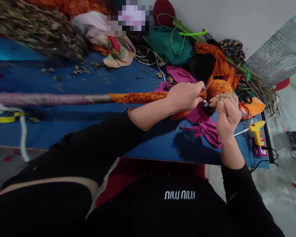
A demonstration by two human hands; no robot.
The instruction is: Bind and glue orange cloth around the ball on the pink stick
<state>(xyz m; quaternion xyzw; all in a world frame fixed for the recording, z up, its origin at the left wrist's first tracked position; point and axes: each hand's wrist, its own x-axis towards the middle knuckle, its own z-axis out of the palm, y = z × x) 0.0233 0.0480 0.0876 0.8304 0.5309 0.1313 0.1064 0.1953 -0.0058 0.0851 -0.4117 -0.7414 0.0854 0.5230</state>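
A long pole (71,99) lies across the table, bound in purplish cloth on the left and orange patterned cloth (138,97) towards the right. My left hand (184,96) is closed around its orange end, thumb and finger pinching close to the tip. Just beyond that tip sits a rounded orange cloth bundle (219,86) with a dark pattern. Against the bundle's near side my right hand (228,112) is closed with bent fingers; what they pinch is hidden. Magenta cloth (199,123) hangs and lies beneath both hands.
On the blue table (143,135), a yellow glue gun (257,131) rests near the right edge. Dried leaves (37,31) are heaped at the back left. Green cloth (169,44), scissors (245,94) and twigs (266,90) lie at the back and right.
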